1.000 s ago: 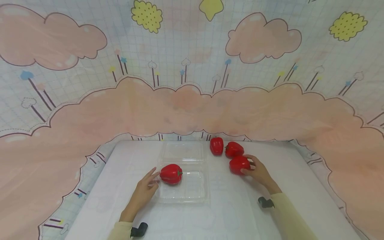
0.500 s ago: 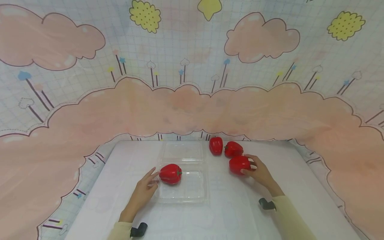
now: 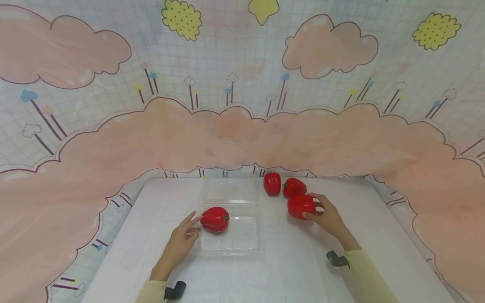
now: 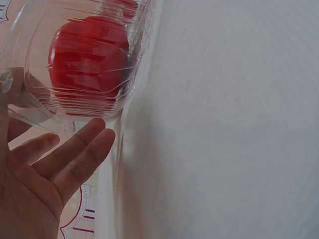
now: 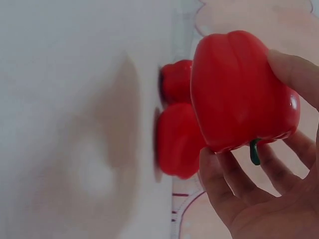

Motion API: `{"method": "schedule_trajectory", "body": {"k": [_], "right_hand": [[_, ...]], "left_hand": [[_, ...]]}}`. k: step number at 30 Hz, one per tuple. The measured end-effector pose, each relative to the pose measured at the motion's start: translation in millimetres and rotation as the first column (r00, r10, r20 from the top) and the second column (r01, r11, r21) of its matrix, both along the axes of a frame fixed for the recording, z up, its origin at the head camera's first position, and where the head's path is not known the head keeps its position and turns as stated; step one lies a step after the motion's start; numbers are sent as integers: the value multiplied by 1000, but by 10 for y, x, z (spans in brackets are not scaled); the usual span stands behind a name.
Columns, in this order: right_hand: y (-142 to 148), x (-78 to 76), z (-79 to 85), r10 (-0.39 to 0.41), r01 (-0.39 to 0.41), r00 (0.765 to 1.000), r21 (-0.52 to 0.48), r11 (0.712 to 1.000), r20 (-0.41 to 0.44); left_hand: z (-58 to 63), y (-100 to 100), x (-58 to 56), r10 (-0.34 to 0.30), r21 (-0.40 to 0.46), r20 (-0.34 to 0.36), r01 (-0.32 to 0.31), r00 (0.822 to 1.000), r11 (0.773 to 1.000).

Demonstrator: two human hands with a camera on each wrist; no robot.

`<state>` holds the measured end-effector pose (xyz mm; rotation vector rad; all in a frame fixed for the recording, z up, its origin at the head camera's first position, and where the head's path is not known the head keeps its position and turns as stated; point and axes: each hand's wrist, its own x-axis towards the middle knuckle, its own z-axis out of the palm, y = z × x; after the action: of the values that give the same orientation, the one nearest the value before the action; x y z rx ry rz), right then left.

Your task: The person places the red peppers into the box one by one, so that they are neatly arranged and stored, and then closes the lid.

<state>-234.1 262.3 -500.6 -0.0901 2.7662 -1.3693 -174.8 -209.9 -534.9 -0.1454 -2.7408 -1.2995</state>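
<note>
R hand (image 3: 322, 216) grips a red pepper (image 3: 300, 206) by its stem end, raised off the table (image 3: 303, 269), prob. so the body stays unobstructed. L hand (image 3: 182, 240), fingers loosely extended, is at the clear box (image 3: 245, 233), maybe steadying it (boxed pepper (image 3: 214, 219) lies left side). Table's white w/ 2 spare peppers (image 3: 272, 184) at back; pink cartoon-print backdrop (image 3: 242, 139) behind.

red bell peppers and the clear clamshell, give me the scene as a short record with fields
container: clear plastic clamshell, lid open on the far side
inside: one red bell pepper in the left part, stem pointing right
right hand: grips second red bell pepper, apparently lifted off the table
left hand: fingers extended at the clamshell's left edge
loose: third red bell pepper and fourth red bell pepper, side by side, right of the lid
</note>
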Motion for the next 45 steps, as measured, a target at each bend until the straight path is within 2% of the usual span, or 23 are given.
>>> {"method": "schedule_trajectory", "body": {"k": [12,27,36,45], "right_hand": [[-124,80,170,61,-63,992,-11,998,-109],[-340,210,362,47,-51,986,-17,999,-159],[-466,329,409,58,-67,961,-23,998,-272],[-562,382,435,70,-80,943,-17,997,-325]], "left_hand": [[-25,-21,-6,1,4,3,-1,1000,1000],[-21,-28,5,9,-3,-15,-9,1000,1000],[-35,-48,9,-3,4,-15,3,1000,1000],[-29,-36,5,-13,30,-14,13,1000,999]]}}
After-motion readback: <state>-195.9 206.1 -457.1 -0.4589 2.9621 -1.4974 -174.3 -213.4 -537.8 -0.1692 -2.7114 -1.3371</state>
